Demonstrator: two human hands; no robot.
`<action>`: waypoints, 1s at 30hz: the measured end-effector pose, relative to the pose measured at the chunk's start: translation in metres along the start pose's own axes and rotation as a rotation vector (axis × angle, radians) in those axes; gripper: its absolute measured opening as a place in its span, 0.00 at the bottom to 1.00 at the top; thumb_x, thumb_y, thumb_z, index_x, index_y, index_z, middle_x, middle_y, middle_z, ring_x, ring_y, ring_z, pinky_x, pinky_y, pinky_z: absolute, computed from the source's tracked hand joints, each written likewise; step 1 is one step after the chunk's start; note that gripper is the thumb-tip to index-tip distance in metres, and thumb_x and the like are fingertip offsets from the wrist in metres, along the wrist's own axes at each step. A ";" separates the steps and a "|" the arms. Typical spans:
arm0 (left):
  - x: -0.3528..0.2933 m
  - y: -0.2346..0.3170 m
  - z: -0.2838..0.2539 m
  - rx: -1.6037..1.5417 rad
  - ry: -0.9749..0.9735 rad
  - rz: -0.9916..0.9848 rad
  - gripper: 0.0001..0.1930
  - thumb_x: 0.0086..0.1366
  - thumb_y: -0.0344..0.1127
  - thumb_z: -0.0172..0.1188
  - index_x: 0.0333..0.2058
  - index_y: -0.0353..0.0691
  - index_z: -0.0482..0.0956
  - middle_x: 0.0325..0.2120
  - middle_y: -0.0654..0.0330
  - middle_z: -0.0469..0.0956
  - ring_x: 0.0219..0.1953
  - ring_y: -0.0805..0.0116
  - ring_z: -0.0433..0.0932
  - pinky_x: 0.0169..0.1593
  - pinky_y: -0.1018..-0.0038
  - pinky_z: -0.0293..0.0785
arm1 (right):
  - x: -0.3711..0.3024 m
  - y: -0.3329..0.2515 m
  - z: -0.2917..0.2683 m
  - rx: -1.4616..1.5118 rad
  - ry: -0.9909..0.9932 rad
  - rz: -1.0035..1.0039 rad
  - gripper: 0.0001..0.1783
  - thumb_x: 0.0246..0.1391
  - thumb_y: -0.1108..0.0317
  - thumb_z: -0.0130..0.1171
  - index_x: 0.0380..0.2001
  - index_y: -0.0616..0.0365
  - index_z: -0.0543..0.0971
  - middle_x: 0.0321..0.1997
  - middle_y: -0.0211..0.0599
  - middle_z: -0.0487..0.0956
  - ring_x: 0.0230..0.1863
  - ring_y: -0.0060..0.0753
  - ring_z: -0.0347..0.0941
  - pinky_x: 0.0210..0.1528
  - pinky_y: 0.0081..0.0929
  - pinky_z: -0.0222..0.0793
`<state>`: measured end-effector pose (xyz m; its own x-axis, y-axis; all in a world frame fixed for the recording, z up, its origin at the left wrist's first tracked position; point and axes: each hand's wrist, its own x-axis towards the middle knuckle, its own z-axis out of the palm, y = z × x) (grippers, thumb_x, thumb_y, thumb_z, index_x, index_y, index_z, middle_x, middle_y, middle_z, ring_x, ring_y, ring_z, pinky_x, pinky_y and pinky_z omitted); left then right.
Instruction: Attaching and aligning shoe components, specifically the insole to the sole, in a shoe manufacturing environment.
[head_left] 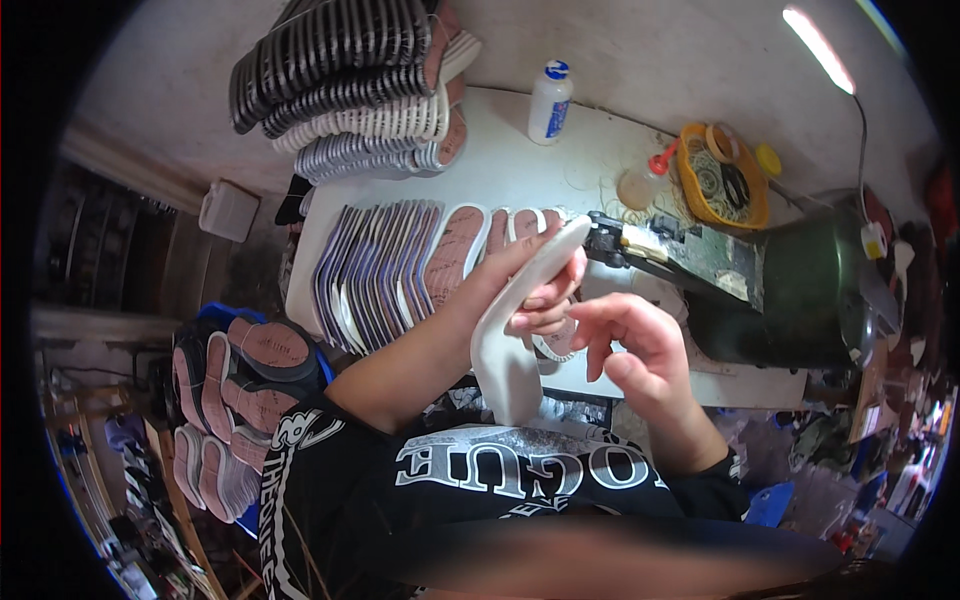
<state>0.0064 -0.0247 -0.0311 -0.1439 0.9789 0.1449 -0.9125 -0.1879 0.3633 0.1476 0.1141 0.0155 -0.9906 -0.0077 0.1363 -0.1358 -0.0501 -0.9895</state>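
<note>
A white, shoe-shaped sole [508, 345] is tilted up in front of my chest, gripped by my left hand [548, 290]. My left fingers wrap round its edge, partly hidden behind it. Just right of the sole, my right hand [640, 350] is raised with its fingers bent and apart, and nothing shows between them. Behind both hands, pink-topped insoles [458, 250] lie on the white table [500, 120]. The tip of a green machine [715, 262] comes close to the sole's upper end.
A tight row of soles [380, 270] stands left on the table, below tall stacks of dark and light soles [340, 60]. A white bottle [550, 103], a red-capped bottle [640, 185] and a yellow basket [690, 170] of bands stand at the back. More soles fill a blue crate [325, 365].
</note>
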 end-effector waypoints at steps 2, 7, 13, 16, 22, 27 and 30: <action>0.002 -0.001 -0.006 0.031 -0.025 0.040 0.19 0.72 0.47 0.40 0.38 0.35 0.70 0.12 0.68 0.63 0.09 0.80 0.61 0.14 0.83 0.56 | -0.001 0.007 0.003 -0.107 0.019 0.005 0.25 0.56 0.57 0.59 0.46 0.71 0.73 0.34 0.38 0.75 0.31 0.22 0.73 0.27 0.16 0.70; 0.010 -0.002 -0.018 -0.076 -0.357 0.045 0.18 0.70 0.44 0.42 0.41 0.31 0.68 0.13 0.65 0.65 0.10 0.76 0.64 0.16 0.82 0.59 | -0.007 0.010 0.009 -0.179 0.038 0.028 0.10 0.52 0.71 0.60 0.38 0.63 0.80 0.28 0.33 0.77 0.24 0.19 0.70 0.29 0.19 0.66; 0.007 0.009 -0.011 -0.004 -0.117 0.113 0.19 0.70 0.49 0.46 0.40 0.36 0.69 0.18 0.67 0.66 0.16 0.76 0.67 0.24 0.79 0.62 | -0.007 0.016 -0.001 -0.309 -0.026 -0.059 0.28 0.43 0.57 0.69 0.45 0.62 0.76 0.37 0.38 0.77 0.37 0.31 0.72 0.42 0.28 0.67; 0.013 0.015 -0.009 0.108 0.381 0.508 0.15 0.71 0.48 0.46 0.40 0.42 0.71 0.23 0.66 0.71 0.27 0.75 0.73 0.33 0.75 0.70 | -0.002 0.017 0.002 -0.622 0.053 -0.120 0.38 0.40 0.56 0.72 0.52 0.63 0.70 0.49 0.43 0.75 0.50 0.37 0.72 0.52 0.33 0.67; 0.026 0.014 0.005 0.227 0.594 0.506 0.15 0.68 0.37 0.51 0.51 0.37 0.69 0.46 0.57 0.74 0.51 0.65 0.72 0.56 0.64 0.66 | -0.011 0.046 -0.005 0.031 0.358 0.194 0.11 0.57 0.73 0.56 0.42 0.68 0.76 0.36 0.34 0.80 0.35 0.19 0.76 0.40 0.17 0.70; 0.049 0.008 -0.009 0.438 0.683 0.444 0.14 0.63 0.35 0.59 0.44 0.33 0.72 0.37 0.58 0.78 0.39 0.73 0.78 0.47 0.76 0.72 | -0.019 0.057 0.008 0.249 0.409 0.123 0.16 0.59 0.73 0.54 0.49 0.68 0.70 0.43 0.37 0.78 0.44 0.22 0.74 0.47 0.20 0.69; 0.062 -0.002 -0.020 0.441 0.693 0.371 0.13 0.64 0.34 0.58 0.44 0.33 0.72 0.38 0.58 0.78 0.39 0.73 0.77 0.46 0.76 0.73 | -0.022 0.060 0.015 0.453 0.377 0.233 0.19 0.59 0.73 0.54 0.52 0.68 0.67 0.49 0.39 0.76 0.47 0.22 0.73 0.50 0.23 0.70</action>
<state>-0.0082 0.0380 -0.0412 -0.7289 0.6509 -0.2123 -0.5523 -0.3757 0.7442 0.1618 0.0959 -0.0458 -0.9415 0.2791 -0.1888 0.0221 -0.5080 -0.8611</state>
